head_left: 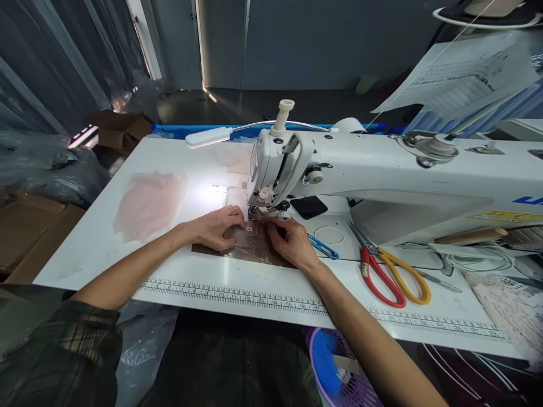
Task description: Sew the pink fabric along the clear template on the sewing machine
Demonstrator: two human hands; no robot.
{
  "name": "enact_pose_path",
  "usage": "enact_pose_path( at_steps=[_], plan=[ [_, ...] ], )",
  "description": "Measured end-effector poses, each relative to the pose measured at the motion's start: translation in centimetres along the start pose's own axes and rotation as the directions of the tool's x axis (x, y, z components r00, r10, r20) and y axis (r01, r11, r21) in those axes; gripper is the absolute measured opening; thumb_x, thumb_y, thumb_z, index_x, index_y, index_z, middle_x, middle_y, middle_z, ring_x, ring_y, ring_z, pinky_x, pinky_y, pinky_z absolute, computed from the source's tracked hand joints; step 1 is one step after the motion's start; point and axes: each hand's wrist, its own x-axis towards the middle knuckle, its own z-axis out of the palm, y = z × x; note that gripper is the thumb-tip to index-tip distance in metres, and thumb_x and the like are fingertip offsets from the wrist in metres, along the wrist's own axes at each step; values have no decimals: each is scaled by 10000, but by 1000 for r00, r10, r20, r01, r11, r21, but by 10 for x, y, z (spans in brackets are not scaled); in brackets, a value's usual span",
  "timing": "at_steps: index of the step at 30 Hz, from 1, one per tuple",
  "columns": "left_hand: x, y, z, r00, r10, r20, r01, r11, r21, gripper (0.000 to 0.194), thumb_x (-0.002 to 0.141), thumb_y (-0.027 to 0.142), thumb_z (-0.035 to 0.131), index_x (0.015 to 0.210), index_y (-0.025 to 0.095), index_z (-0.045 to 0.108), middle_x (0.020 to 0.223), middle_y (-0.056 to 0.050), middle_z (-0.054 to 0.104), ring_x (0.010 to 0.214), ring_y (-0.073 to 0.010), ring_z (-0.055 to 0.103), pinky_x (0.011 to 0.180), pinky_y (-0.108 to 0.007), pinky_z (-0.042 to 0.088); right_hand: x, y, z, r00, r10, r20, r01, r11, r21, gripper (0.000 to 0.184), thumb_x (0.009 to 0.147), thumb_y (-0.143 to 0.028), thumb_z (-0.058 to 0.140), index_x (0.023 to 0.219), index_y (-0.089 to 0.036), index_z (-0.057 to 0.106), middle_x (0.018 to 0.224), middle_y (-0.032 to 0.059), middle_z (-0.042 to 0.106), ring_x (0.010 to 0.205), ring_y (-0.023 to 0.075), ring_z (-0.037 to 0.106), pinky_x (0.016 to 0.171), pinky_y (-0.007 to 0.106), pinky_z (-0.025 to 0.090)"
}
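Observation:
A white industrial sewing machine (pixel 382 169) stands on a white table (pixel 127 254). Under its needle lies a brown, partly sheer piece of fabric (pixel 250 251). My left hand (pixel 218 226) rests flat on the fabric just left of the presser foot, fingers stretched toward the needle. My right hand (pixel 291 240) sits on the fabric right of the needle, its fingers curled and pinching the cloth near the foot. A small lamp (pixel 207 137) lights the needle area.
A pale pink piece of cloth (pixel 150 203) lies on the table at the left. Blue thread snips (pixel 323 247) and red and yellow scissors (pixel 392 274) lie at the right. Lace fabric (pixel 504 308) sits far right. A purple basket (pixel 335 367) is below the table edge.

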Motion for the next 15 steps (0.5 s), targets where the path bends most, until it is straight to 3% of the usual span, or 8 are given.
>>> enact_pose_path(
  at_steps=[6,11,15],
  plan=[
    [1,-9,1,999,52,-9,-52,998,21,147,872,193,567,958,155,680,1033,-84,634,970,-183,619,845,-320,547,20,5,-12,970,61,236,-51,997,-50,219,860,-264,522,911,-197,724,731,48,695,672,189,607,630,267,430],
    [2,-9,13,976,164,-145,-142,978,153,203,942,214,511,900,149,699,951,-78,692,888,-169,656,776,-311,540,22,11,-8,979,60,197,-55,998,-35,242,869,-280,487,884,-178,706,745,57,707,652,187,604,609,271,429],
    [4,-3,15,938,260,-230,-194,941,276,199,953,198,512,852,157,678,921,-54,719,840,-153,662,771,-323,506,13,10,-4,990,-7,138,7,1000,-2,275,881,-283,463,942,-188,714,770,40,702,666,175,607,630,271,443]
  ],
)
